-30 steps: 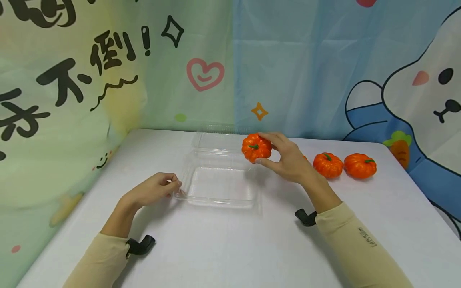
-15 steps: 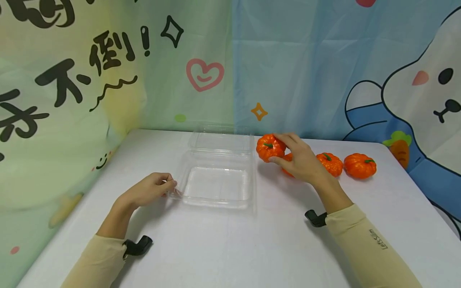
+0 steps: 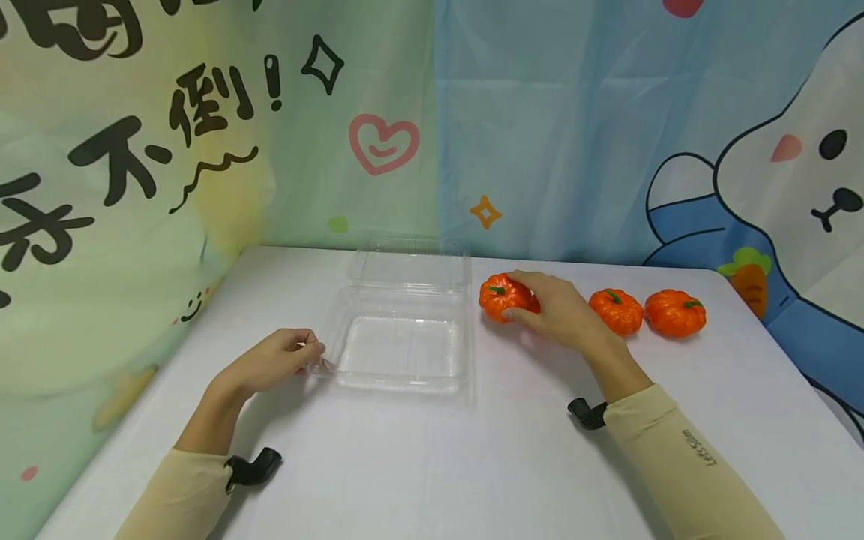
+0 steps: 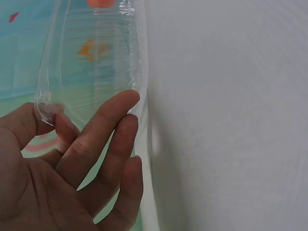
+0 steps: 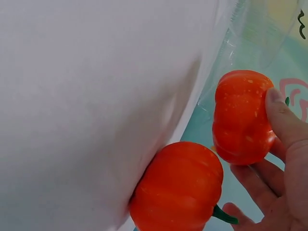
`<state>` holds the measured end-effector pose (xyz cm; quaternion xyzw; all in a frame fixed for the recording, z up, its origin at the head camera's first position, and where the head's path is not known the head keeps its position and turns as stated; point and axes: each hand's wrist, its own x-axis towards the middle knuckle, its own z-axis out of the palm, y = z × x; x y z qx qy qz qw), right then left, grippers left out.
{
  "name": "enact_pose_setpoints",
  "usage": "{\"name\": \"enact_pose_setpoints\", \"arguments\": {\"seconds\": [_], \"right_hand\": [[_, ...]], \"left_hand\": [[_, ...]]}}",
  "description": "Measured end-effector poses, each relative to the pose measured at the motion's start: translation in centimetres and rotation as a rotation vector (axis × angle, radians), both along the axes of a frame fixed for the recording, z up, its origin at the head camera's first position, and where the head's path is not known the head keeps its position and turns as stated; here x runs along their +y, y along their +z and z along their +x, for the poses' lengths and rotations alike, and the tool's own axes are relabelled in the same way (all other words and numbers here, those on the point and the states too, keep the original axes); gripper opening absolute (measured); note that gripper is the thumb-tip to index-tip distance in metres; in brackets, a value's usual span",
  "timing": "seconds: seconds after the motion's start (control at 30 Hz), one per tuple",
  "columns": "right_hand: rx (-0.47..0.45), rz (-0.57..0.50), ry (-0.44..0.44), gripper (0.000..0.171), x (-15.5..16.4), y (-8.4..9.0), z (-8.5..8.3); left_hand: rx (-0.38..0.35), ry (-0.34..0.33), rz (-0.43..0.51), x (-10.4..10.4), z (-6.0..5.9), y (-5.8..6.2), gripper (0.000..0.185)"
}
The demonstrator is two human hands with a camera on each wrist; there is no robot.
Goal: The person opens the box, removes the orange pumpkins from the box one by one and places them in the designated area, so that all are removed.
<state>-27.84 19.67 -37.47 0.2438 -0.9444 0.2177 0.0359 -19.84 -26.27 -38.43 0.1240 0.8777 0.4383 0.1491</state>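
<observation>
My right hand (image 3: 556,307) grips a small orange pumpkin (image 3: 499,296) with a green stem, to the right of a clear plastic clamshell box (image 3: 401,382). In the right wrist view the thumb presses one side of this pumpkin (image 5: 243,115) and fingers lie beneath it. A second pumpkin (image 5: 178,187) sits on the table beside it; in the head view it is mostly hidden behind the held one and the hand. The box lies open with its lid (image 3: 412,268) folded back. My left hand (image 3: 277,358) pinches its near left corner between thumb and index finger.
Two more orange pumpkins (image 3: 616,311) stand side by side on the white table (image 3: 418,472), right of my right hand. A printed cloth backdrop (image 3: 526,127) hangs right behind the table's far edge. A black wrist mount (image 3: 253,469) juts from each sleeve.
My right hand has carried the pumpkin from the box's right edge to the right, then lowered it toward the table. My left hand and the box have slid slightly left.
</observation>
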Motion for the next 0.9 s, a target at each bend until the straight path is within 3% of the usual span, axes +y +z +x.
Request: {"name": "enact_pose_setpoints", "arguments": {"seconds": [0.27, 0.63, 0.9], "right_hand": [[0.030, 0.059, 0.034, 0.067, -0.3, -0.5, -0.3], [0.039, 0.103, -0.022, 0.062, -0.7, -0.2, -0.4], [0.057, 0.242, -0.072, 0.063, -1.2, -0.9, -0.5]], "left_hand": [[-0.015, 0.001, 0.011, -0.1, -0.1, 0.0, 0.025], [-0.014, 0.004, 0.004, -0.2, -0.3, 0.1, 0.028], [-0.031, 0.024, 0.000, -0.6, -0.2, -0.4, 0.030]]}}
